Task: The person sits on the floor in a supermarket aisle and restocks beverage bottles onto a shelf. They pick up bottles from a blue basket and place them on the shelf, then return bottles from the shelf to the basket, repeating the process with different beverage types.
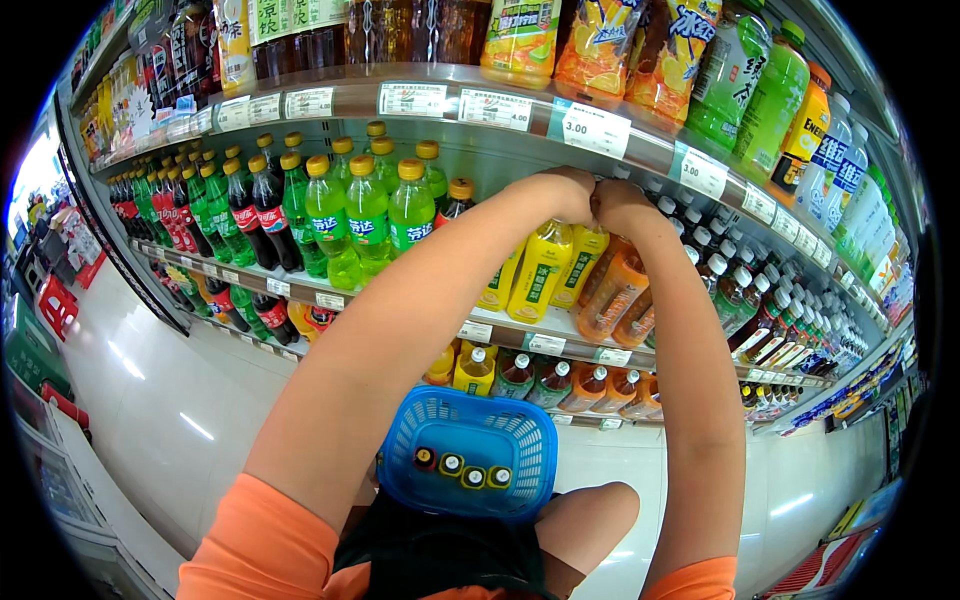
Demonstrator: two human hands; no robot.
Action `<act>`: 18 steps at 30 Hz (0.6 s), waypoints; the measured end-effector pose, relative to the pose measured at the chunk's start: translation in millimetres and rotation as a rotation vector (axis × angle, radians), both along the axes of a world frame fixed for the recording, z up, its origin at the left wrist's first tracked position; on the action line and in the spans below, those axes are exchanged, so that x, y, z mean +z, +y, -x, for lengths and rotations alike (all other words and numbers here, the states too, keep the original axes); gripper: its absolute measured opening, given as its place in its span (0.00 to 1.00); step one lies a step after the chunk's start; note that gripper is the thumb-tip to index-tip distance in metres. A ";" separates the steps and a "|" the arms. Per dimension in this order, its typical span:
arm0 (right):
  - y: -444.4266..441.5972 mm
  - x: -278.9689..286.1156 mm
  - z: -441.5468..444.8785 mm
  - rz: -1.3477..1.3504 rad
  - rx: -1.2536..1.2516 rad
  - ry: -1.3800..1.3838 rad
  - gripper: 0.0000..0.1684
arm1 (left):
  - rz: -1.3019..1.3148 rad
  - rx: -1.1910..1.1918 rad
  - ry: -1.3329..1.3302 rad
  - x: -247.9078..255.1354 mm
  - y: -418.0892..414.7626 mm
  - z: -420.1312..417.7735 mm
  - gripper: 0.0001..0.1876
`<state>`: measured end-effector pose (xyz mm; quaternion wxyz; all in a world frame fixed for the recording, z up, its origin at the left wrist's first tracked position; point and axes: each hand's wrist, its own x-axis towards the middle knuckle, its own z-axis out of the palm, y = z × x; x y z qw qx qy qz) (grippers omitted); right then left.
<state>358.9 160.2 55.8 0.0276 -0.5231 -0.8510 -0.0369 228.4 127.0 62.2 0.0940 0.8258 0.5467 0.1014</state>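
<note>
My left hand [564, 196] and my right hand [622, 208] meet over the tops of yellow drink bottles [541, 274] on the middle shelf of a store cooler. The fingers point away from me, and what they touch is hidden. Right of the yellow bottles, under my right wrist, stand orange drink bottles [615, 296]. Both arms, in orange sleeves, stretch forward over a blue plastic basket [397, 442] by my legs. Inside it stand several bottles [474, 477], seen from above by their caps.
Green soda bottles [361, 217] with yellow caps stand left of my left forearm. The upper shelf edge [487, 105], with price tags, runs just above my hands. White-capped bottles [739, 289] fill the right side. A lower shelf holds more bottles [516, 375]. Below lies a glossy tiled floor [195, 397].
</note>
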 end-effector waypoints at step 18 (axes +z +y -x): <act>-17.2 22.0 -22.4 0.156 0.112 0.148 0.18 | 0.016 -0.232 -0.176 -10.4 -6.6 8.7 0.33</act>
